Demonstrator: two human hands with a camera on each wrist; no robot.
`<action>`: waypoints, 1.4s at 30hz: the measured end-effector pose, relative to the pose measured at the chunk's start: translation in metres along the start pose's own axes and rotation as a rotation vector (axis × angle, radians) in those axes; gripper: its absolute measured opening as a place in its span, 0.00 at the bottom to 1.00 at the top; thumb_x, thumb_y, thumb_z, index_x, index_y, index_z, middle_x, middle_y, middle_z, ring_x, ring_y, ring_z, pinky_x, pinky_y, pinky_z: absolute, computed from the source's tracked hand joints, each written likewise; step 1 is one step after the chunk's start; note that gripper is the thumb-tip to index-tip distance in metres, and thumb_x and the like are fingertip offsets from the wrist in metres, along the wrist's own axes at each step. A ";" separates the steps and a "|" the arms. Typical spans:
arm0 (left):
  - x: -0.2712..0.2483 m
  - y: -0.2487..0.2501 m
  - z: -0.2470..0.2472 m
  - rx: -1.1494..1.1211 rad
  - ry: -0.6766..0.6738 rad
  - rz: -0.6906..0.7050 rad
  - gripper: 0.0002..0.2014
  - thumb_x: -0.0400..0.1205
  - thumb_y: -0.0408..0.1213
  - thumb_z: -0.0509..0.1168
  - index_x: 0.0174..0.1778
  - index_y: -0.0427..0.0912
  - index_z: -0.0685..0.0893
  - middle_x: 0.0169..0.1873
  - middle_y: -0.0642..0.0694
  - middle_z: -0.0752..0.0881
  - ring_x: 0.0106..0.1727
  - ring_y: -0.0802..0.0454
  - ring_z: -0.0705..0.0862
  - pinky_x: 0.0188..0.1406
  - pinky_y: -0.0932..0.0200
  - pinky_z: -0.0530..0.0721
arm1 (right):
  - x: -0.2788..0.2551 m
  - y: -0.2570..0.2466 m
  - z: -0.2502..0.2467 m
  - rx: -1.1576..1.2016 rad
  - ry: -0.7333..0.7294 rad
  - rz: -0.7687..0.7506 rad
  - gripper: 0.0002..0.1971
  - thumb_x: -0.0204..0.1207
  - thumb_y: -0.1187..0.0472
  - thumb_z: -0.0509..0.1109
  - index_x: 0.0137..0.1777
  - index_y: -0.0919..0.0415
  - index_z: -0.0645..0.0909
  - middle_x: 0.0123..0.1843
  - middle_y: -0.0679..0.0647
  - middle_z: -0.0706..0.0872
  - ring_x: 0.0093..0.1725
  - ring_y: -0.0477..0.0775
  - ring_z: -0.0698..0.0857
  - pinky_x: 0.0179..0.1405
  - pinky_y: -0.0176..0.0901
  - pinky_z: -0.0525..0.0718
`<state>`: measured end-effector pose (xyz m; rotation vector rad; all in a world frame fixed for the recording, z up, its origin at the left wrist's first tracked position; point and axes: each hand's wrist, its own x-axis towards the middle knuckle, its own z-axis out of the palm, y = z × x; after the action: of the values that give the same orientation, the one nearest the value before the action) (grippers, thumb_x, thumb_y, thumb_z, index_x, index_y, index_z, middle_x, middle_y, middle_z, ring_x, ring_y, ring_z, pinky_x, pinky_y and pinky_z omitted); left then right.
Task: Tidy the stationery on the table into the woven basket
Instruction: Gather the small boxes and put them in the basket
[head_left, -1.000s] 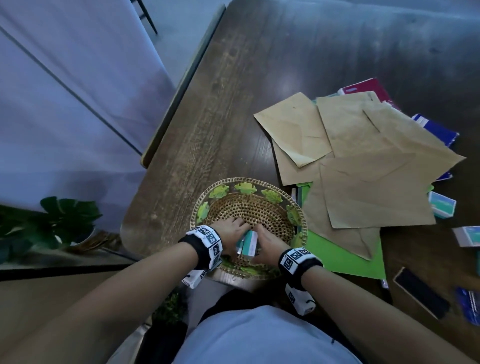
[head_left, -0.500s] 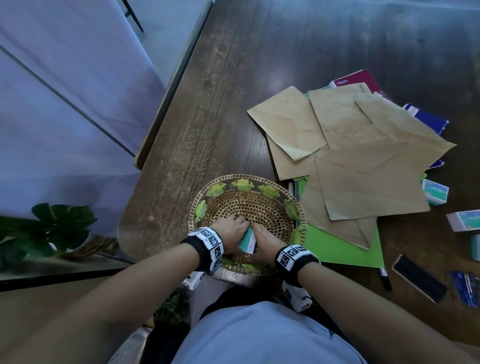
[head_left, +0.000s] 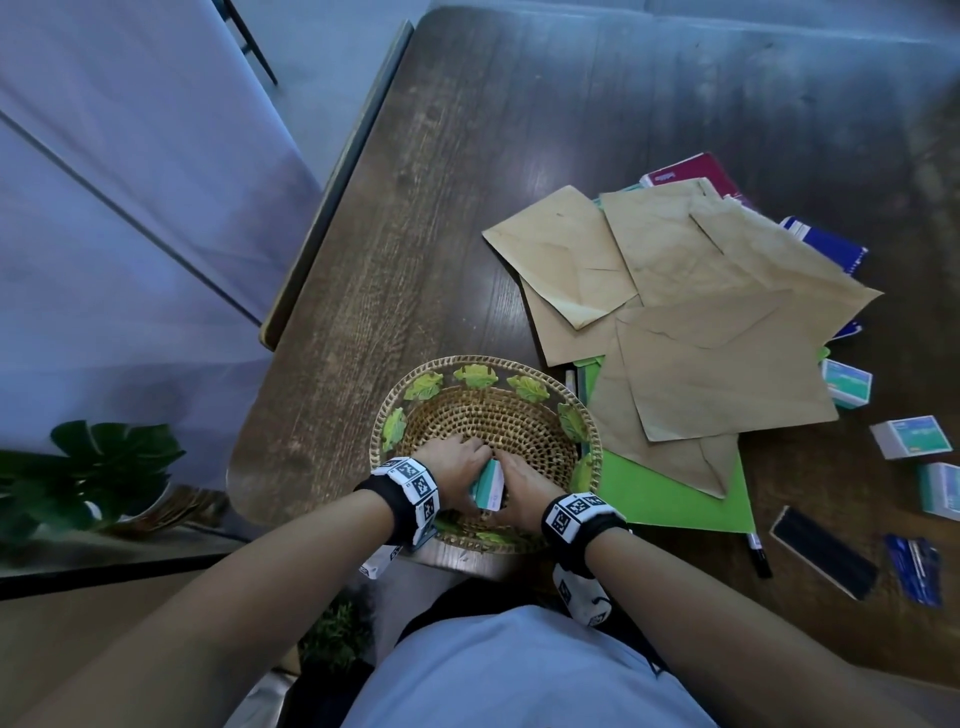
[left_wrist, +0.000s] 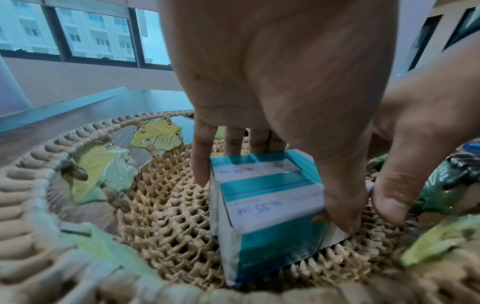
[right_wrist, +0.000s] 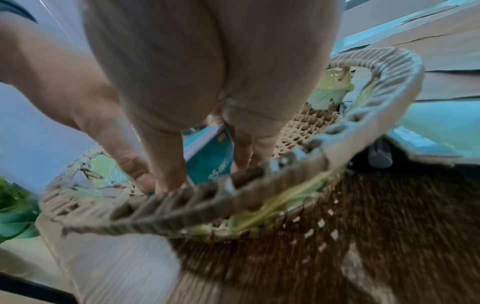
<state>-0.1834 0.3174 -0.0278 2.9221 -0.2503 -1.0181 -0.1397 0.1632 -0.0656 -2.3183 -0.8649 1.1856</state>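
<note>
The round woven basket (head_left: 467, 362) with green leaf trim stands at the table's near edge. Both hands are inside it. A pair of teal-and-white staple boxes (head_left: 489, 487) stands on the basket's floor (left_wrist: 166, 216), side by side. My left hand (head_left: 457, 465) grips the boxes (left_wrist: 270, 207), fingers on the far side and thumb on the near right corner. My right hand (head_left: 525, 488) holds the same boxes (right_wrist: 211, 158) from the other side, thumb and fingers astride them. The palms hide most of the boxes in the head view.
Several brown envelopes (head_left: 701, 322) overlap a green sheet (head_left: 670, 501) right of the basket. Further right lie more teal boxes (head_left: 911, 437), a black block (head_left: 823, 552), a marker (head_left: 757, 553), a blue pack (head_left: 914, 570) and red (head_left: 691, 174) and blue notebooks (head_left: 828, 244). A plant (head_left: 104, 467) stands left.
Both hands stay in the basket around the boxes, which have come down a little toward its floor. The head view has shifted slightly.
</note>
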 end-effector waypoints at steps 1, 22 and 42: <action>0.000 0.000 0.000 0.004 -0.001 0.000 0.33 0.72 0.59 0.74 0.65 0.42 0.74 0.62 0.44 0.79 0.61 0.43 0.80 0.48 0.47 0.81 | 0.000 0.002 0.001 0.001 0.008 0.004 0.46 0.72 0.56 0.81 0.83 0.66 0.57 0.79 0.61 0.68 0.78 0.58 0.68 0.77 0.48 0.69; 0.100 0.167 -0.103 -0.301 0.199 0.294 0.20 0.83 0.50 0.67 0.67 0.45 0.81 0.61 0.47 0.84 0.58 0.48 0.84 0.54 0.58 0.80 | -0.145 0.179 -0.130 0.394 0.485 0.181 0.14 0.77 0.60 0.76 0.62 0.53 0.84 0.50 0.49 0.89 0.48 0.50 0.87 0.54 0.42 0.85; 0.276 0.402 -0.142 -0.460 -0.124 0.070 0.15 0.83 0.51 0.65 0.63 0.50 0.83 0.57 0.47 0.85 0.57 0.47 0.83 0.57 0.52 0.83 | -0.213 0.460 -0.285 0.113 0.428 0.630 0.41 0.78 0.50 0.75 0.86 0.51 0.58 0.82 0.60 0.67 0.78 0.61 0.73 0.74 0.56 0.76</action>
<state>0.0613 -0.1271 -0.0506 2.4287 -0.1029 -1.0789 0.1582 -0.3359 -0.0525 -2.6817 0.0936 0.8483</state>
